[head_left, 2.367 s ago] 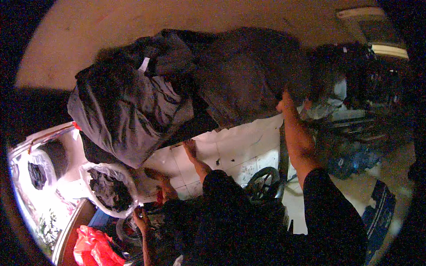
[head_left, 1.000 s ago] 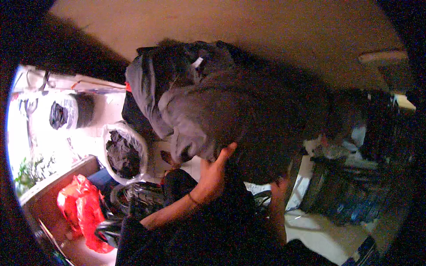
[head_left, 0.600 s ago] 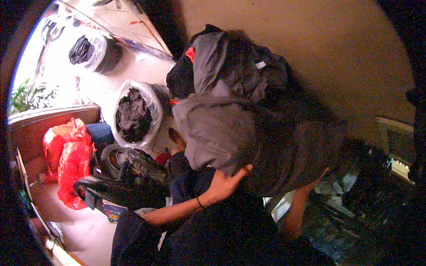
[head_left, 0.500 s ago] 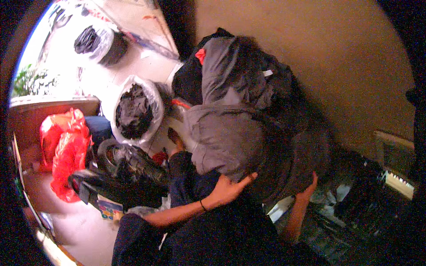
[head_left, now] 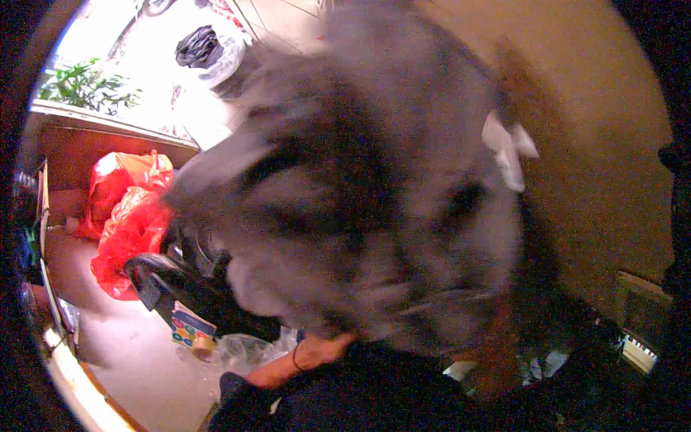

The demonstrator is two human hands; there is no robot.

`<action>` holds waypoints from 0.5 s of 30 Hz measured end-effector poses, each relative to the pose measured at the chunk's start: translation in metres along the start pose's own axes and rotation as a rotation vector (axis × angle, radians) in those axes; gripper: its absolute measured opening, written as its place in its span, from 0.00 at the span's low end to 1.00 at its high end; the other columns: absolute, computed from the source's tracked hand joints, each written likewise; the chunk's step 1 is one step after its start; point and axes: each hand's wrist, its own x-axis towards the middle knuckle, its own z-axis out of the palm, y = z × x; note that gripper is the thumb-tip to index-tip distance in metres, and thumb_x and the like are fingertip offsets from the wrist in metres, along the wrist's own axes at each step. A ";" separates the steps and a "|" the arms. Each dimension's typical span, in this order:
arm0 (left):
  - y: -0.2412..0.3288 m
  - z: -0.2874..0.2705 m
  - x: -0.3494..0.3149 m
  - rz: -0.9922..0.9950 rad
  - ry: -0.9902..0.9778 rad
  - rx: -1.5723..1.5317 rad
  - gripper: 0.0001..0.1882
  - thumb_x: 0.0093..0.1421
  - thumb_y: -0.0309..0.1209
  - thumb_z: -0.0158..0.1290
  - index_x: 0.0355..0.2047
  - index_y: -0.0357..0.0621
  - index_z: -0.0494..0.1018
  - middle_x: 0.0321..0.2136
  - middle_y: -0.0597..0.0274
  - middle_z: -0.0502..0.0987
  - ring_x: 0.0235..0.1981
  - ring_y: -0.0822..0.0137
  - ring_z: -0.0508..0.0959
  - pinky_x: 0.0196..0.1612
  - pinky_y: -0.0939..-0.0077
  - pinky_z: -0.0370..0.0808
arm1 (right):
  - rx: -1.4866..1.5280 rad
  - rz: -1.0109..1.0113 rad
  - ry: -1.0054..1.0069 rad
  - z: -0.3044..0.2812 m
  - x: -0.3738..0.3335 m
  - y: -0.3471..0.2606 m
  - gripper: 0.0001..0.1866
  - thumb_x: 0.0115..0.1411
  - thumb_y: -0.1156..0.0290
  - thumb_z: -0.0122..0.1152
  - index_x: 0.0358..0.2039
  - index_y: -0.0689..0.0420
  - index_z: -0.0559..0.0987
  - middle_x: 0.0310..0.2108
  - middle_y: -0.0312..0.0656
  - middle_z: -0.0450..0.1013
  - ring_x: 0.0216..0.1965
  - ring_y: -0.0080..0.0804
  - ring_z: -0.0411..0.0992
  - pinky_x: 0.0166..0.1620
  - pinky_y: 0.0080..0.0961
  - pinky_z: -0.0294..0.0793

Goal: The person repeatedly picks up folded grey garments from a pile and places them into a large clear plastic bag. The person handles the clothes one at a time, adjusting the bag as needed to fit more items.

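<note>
A large dark grey garment (head_left: 403, 216), smeared by motion, is spread high before me and fills the middle of the view. White tags (head_left: 509, 151) stick out at its right edge. My left hand (head_left: 327, 351), with a dark band at the wrist, is closed on the garment's lower edge, its fingertips lost in the cloth. At the lower right edge, my right hand (head_left: 497, 353) is dim and blurred against the fabric; its fingers do not show. The cloth hides most of what lies behind it.
Red plastic bags (head_left: 133, 223) lie at left by a low brown wall. A black curved object (head_left: 198, 288), a colourful box (head_left: 191, 327), a tape roll (head_left: 204, 349) and clear plastic (head_left: 248, 353) are nearer. A lined bin (head_left: 216, 57) stands at far left.
The grey garment has swung up and spread out, now covering the bin and foot seen before. My left hand has moved slightly left and down, and the view has shifted.
</note>
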 end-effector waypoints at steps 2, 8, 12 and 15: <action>-0.057 -0.049 0.003 -0.092 0.138 -0.111 0.35 0.64 0.52 0.62 0.59 0.35 0.74 0.56 0.41 0.78 0.57 0.41 0.76 0.64 0.52 0.70 | 0.008 -0.278 -0.101 0.040 0.085 -0.005 0.35 0.59 0.52 0.69 0.65 0.53 0.77 0.60 0.53 0.76 0.40 0.55 0.81 0.39 0.47 0.81; -0.283 -0.176 0.122 -0.280 0.738 -0.607 0.33 0.65 0.51 0.62 0.57 0.34 0.75 0.56 0.41 0.79 0.55 0.42 0.78 0.62 0.53 0.72 | -0.154 -0.472 -0.157 0.262 0.279 0.007 0.29 0.61 0.59 0.58 0.64 0.39 0.76 0.67 0.54 0.68 0.63 0.62 0.71 0.62 0.67 0.69; -0.367 -0.234 0.232 -0.279 0.968 -0.841 0.32 0.65 0.49 0.62 0.56 0.33 0.76 0.55 0.40 0.79 0.54 0.43 0.79 0.60 0.54 0.74 | -0.126 -0.372 -0.315 0.467 0.323 0.139 0.41 0.52 0.67 0.68 0.68 0.31 0.72 0.74 0.45 0.61 0.71 0.61 0.62 0.68 0.76 0.57; -0.366 -0.290 0.253 -0.521 0.575 -0.026 0.24 0.66 0.40 0.62 0.53 0.31 0.79 0.52 0.42 0.82 0.50 0.47 0.82 0.56 0.57 0.77 | -0.199 -0.143 -0.687 0.634 0.332 0.257 0.38 0.55 0.67 0.67 0.68 0.32 0.73 0.75 0.37 0.59 0.76 0.58 0.52 0.71 0.76 0.47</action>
